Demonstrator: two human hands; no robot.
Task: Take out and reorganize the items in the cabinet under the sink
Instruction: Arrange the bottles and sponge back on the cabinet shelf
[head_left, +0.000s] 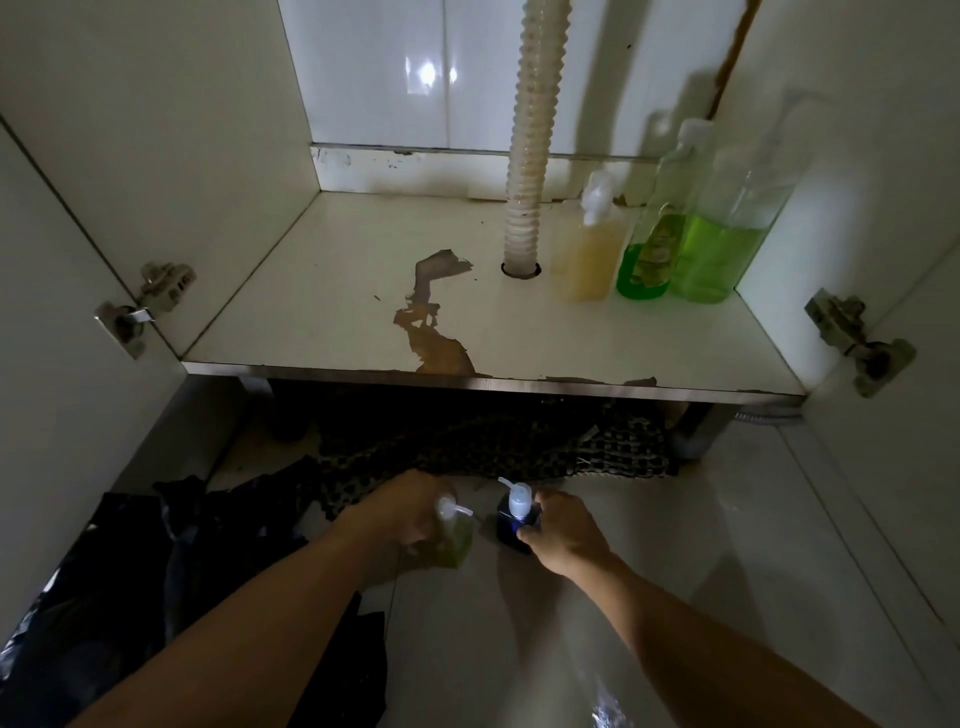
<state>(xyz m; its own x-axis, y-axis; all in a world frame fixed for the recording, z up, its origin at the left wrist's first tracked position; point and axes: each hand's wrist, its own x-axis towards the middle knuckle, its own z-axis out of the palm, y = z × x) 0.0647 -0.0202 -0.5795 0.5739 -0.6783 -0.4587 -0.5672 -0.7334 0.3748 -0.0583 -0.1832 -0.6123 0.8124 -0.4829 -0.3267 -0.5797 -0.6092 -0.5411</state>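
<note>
The open cabinet's floor (363, 322) holds three bottles at the right: a yellowish pump bottle (589, 254), a green-labelled bottle (654, 249) and a tall clear pump bottle (727, 244) half full of green liquid. Down on the tiled floor in front, my left hand (400, 514) grips a small green pump bottle (454, 538). Beside it my right hand (563, 530) holds a small dark blue pump bottle (511, 519) with a white pump head. Both small bottles stand upright, close together.
A ribbed drain hose (530, 156) passes down through a hole in the cabinet floor, whose surface is peeled near the middle. Black plastic bags (130, 561) lie at the left on the floor. A checked cloth (519, 447) lies under the cabinet edge. Both doors stand open.
</note>
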